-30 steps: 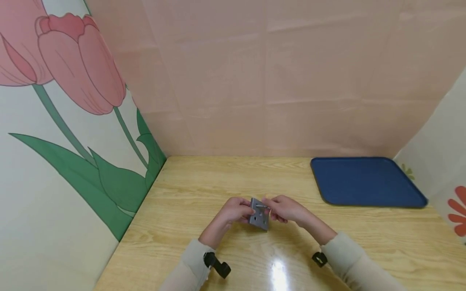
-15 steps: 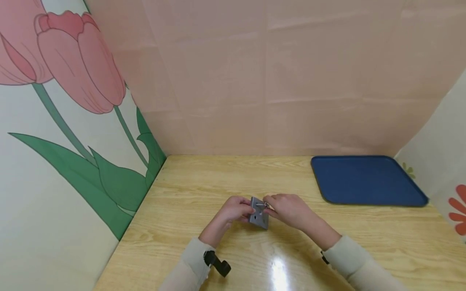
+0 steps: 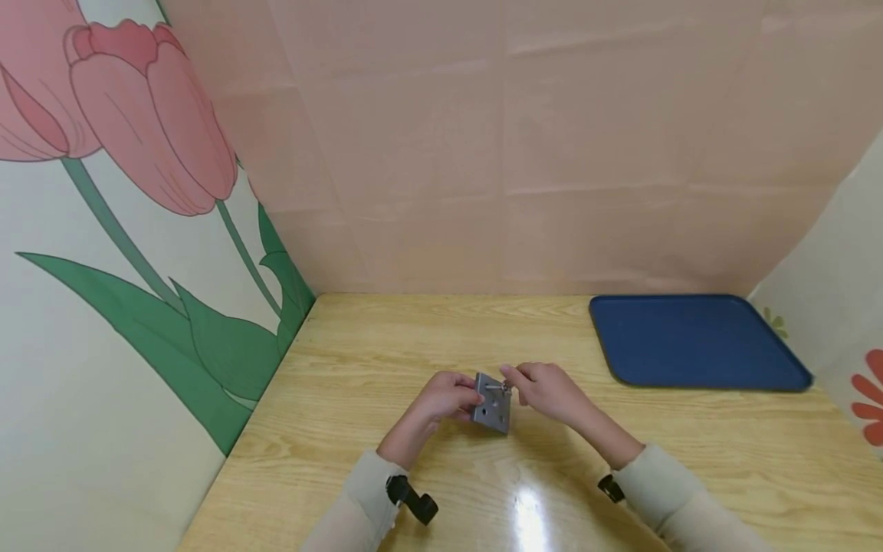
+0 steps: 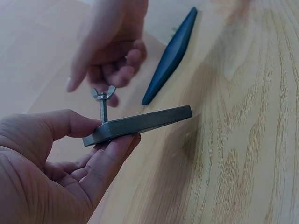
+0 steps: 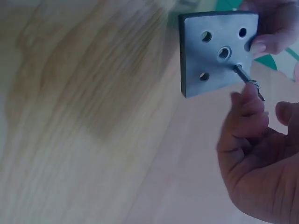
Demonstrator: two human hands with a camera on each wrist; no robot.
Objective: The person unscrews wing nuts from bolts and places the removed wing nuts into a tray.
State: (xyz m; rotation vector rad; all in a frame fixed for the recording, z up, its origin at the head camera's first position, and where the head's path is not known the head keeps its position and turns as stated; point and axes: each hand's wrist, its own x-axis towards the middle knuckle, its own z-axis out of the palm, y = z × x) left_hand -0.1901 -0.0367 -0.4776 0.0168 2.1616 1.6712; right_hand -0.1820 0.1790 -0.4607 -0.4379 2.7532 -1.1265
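Observation:
My left hand (image 3: 441, 397) pinches one edge of a square grey metal plate (image 3: 492, 418) between thumb and fingers, holding it tilted above the table. Several round holes pierce the plate (image 5: 196, 53), as the right wrist view shows. From one hole a bolt (image 4: 103, 112) sticks out, with a wing nut (image 4: 103, 94) at its outer end. Close by the wing nut is my right hand (image 3: 552, 395). In the right wrist view, a fingertip of that right hand (image 5: 257, 163) is right at the wing nut while the thumb stands apart from the fingers.
A blue tray (image 3: 700, 341) lies at the back right of the wooden table (image 3: 386, 330). Behind the table hangs a pinkish covering (image 3: 517, 153). A wall with painted tulips (image 3: 152, 123) borders the left side. Each sleeve carries a black wrist device (image 3: 411, 500).
My right hand has shifted around the wing nut, and its thumb and fingers have spread from their earlier hold at the bolt. The left hand and plate have stayed nearly still.

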